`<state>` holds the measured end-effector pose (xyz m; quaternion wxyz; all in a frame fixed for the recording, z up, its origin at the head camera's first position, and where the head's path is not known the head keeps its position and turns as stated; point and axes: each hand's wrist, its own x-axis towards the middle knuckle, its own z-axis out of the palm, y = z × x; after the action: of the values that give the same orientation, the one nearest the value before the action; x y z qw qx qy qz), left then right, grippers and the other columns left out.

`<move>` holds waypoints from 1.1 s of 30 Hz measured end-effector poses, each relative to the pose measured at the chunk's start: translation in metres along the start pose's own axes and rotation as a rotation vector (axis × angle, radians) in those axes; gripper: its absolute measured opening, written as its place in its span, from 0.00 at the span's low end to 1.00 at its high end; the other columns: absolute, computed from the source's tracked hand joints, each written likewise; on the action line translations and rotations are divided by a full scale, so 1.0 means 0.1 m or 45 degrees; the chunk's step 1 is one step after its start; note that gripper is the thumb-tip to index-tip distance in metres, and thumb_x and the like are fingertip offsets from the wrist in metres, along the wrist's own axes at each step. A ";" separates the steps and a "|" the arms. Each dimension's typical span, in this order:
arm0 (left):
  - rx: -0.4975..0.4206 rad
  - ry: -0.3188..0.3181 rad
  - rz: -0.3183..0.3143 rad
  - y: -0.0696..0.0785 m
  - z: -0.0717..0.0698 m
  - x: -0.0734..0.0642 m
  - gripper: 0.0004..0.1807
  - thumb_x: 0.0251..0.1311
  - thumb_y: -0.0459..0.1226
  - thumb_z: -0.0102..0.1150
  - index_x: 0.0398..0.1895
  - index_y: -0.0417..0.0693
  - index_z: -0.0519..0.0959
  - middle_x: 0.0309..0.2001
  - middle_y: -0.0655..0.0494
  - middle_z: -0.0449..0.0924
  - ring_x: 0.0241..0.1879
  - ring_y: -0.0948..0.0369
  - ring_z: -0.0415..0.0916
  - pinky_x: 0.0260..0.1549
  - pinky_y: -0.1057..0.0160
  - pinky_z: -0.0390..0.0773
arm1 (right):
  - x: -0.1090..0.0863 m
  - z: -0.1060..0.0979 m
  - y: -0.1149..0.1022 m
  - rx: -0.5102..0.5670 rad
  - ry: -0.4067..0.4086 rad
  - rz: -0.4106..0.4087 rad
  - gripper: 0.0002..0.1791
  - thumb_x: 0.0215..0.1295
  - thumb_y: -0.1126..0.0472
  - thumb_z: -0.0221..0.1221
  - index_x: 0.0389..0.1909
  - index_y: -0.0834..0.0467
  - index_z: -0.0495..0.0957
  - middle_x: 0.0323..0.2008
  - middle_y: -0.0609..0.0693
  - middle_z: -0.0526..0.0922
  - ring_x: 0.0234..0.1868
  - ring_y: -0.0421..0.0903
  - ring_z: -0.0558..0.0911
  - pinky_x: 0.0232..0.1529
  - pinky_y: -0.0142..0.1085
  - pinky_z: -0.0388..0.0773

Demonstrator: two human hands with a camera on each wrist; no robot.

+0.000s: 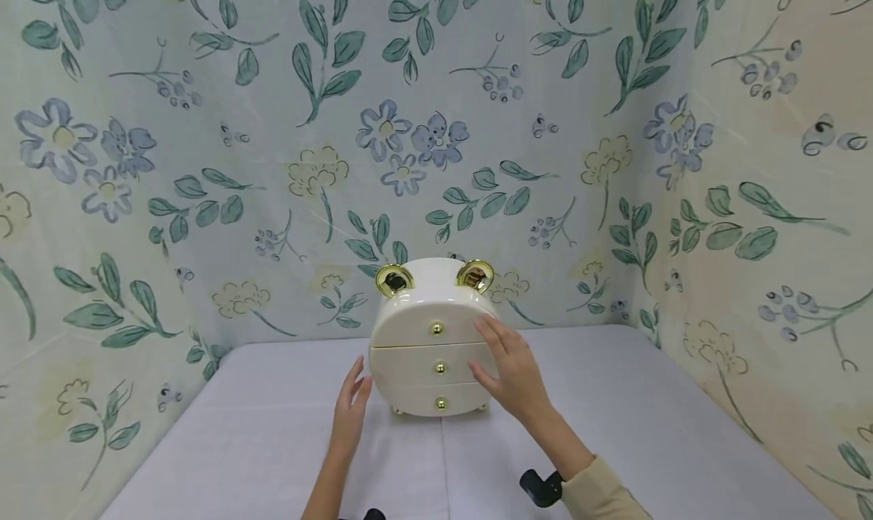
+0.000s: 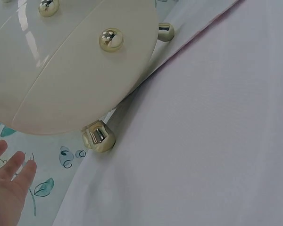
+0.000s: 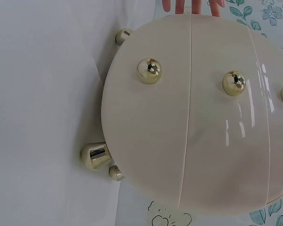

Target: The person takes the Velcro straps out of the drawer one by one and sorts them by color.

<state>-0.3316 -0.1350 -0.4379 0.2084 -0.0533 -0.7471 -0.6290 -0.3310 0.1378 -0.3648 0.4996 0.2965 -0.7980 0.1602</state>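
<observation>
A glossy white jewelry box (image 1: 409,361) with a rounded front stands upright on the table. Its front has three drawers, each with a gold ball knob (image 1: 437,328), and gold feet (image 2: 99,136) show underneath. Two gold ear-like rings (image 1: 394,280) top it. My left hand (image 1: 350,410) is beside the box's left side, fingers extended; the left wrist view also shows this hand (image 2: 12,188) apart from the box. Over the front's right edge, my right hand (image 1: 511,368) has its fingers spread. Whether it touches the surface, I cannot tell. All drawers look closed.
A white cloth covers the table (image 1: 273,421). Floral curtains (image 1: 436,126) hang behind it and along both sides. A black wrist device (image 1: 541,488) sits by the right sleeve (image 1: 600,493).
</observation>
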 end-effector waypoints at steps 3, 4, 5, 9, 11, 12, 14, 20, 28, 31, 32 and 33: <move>-0.036 0.005 -0.002 -0.02 0.03 0.01 0.27 0.67 0.44 0.43 0.68 0.50 0.56 0.68 0.44 0.55 0.62 0.44 0.60 0.57 0.43 0.65 | 0.01 0.02 -0.02 0.002 0.000 0.000 0.38 0.47 0.54 0.62 0.62 0.58 0.64 0.60 0.57 0.69 0.55 0.55 0.71 0.52 0.50 0.71; -0.045 0.007 -0.002 -0.02 0.04 0.01 0.27 0.67 0.44 0.44 0.68 0.50 0.56 0.68 0.44 0.56 0.62 0.44 0.61 0.57 0.43 0.65 | 0.02 0.02 -0.03 -0.001 -0.003 0.003 0.38 0.46 0.54 0.63 0.62 0.58 0.64 0.60 0.56 0.69 0.55 0.55 0.71 0.53 0.50 0.71; -0.048 0.006 -0.001 -0.03 0.05 0.01 0.27 0.67 0.44 0.43 0.68 0.50 0.56 0.68 0.44 0.56 0.61 0.44 0.61 0.57 0.43 0.65 | 0.02 0.03 -0.04 -0.003 -0.006 0.004 0.39 0.46 0.54 0.63 0.62 0.57 0.64 0.60 0.56 0.69 0.55 0.55 0.71 0.52 0.50 0.71; -0.063 -0.010 0.000 -0.02 0.08 0.01 0.28 0.68 0.45 0.42 0.68 0.48 0.55 0.68 0.44 0.56 0.61 0.44 0.61 0.58 0.44 0.65 | 0.03 0.06 -0.08 0.002 -0.031 0.011 0.39 0.46 0.54 0.65 0.62 0.56 0.64 0.60 0.55 0.69 0.56 0.54 0.71 0.53 0.50 0.72; -0.091 -0.014 -0.001 -0.01 0.09 0.01 0.28 0.68 0.45 0.41 0.68 0.48 0.54 0.68 0.44 0.56 0.61 0.45 0.61 0.60 0.45 0.64 | 0.04 0.07 -0.10 0.011 -0.041 0.005 0.38 0.46 0.54 0.65 0.62 0.56 0.65 0.60 0.55 0.69 0.56 0.54 0.71 0.53 0.49 0.72; -0.114 -0.013 0.006 0.00 0.10 0.01 0.28 0.68 0.45 0.40 0.68 0.46 0.54 0.68 0.43 0.56 0.61 0.44 0.61 0.60 0.45 0.63 | 0.04 0.08 -0.11 0.014 -0.041 -0.002 0.38 0.46 0.54 0.65 0.61 0.56 0.65 0.60 0.55 0.69 0.56 0.54 0.71 0.52 0.49 0.72; -0.166 -0.012 0.001 0.02 0.11 0.02 0.28 0.69 0.45 0.40 0.68 0.46 0.54 0.68 0.43 0.56 0.62 0.44 0.61 0.61 0.47 0.62 | 0.05 0.09 -0.12 0.022 -0.041 -0.018 0.38 0.45 0.55 0.65 0.61 0.57 0.66 0.59 0.55 0.69 0.57 0.54 0.71 0.52 0.49 0.72; -0.263 0.001 -0.013 0.04 0.16 0.06 0.28 0.68 0.45 0.40 0.68 0.45 0.55 0.67 0.44 0.56 0.63 0.46 0.59 0.61 0.47 0.62 | 0.08 0.11 -0.14 0.020 -0.060 -0.026 0.36 0.47 0.55 0.64 0.60 0.56 0.66 0.59 0.53 0.70 0.57 0.52 0.70 0.51 0.47 0.73; -0.329 0.026 -0.056 0.05 0.20 0.08 0.28 0.68 0.46 0.40 0.69 0.47 0.54 0.68 0.44 0.55 0.66 0.46 0.56 0.59 0.44 0.64 | 0.13 0.13 -0.18 0.018 -0.076 -0.027 0.35 0.49 0.54 0.64 0.61 0.54 0.66 0.60 0.52 0.69 0.57 0.51 0.71 0.54 0.46 0.73; -0.337 0.030 -0.060 0.04 0.20 0.06 0.28 0.69 0.45 0.39 0.69 0.47 0.54 0.68 0.43 0.55 0.65 0.46 0.56 0.59 0.43 0.64 | 0.12 0.14 -0.20 0.010 -0.072 -0.027 0.35 0.48 0.54 0.65 0.60 0.54 0.66 0.60 0.52 0.69 0.57 0.51 0.71 0.53 0.46 0.74; -0.339 0.033 -0.064 0.04 0.20 0.05 0.28 0.69 0.46 0.39 0.69 0.47 0.54 0.68 0.44 0.55 0.65 0.46 0.56 0.59 0.44 0.64 | 0.11 0.15 -0.20 0.012 -0.068 -0.028 0.36 0.48 0.54 0.65 0.60 0.54 0.66 0.60 0.52 0.69 0.57 0.51 0.71 0.53 0.46 0.74; -0.341 0.037 -0.065 0.04 0.20 0.04 0.28 0.69 0.45 0.39 0.69 0.47 0.54 0.68 0.43 0.55 0.65 0.46 0.56 0.58 0.44 0.64 | 0.10 0.15 -0.20 0.011 -0.065 -0.029 0.36 0.47 0.54 0.66 0.60 0.54 0.66 0.60 0.52 0.69 0.57 0.51 0.71 0.52 0.46 0.74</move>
<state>-0.3393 -0.1153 -0.4353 0.1942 -0.0525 -0.6543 -0.7290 -0.3321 0.1105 -0.3633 0.4796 0.3116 -0.8065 0.1502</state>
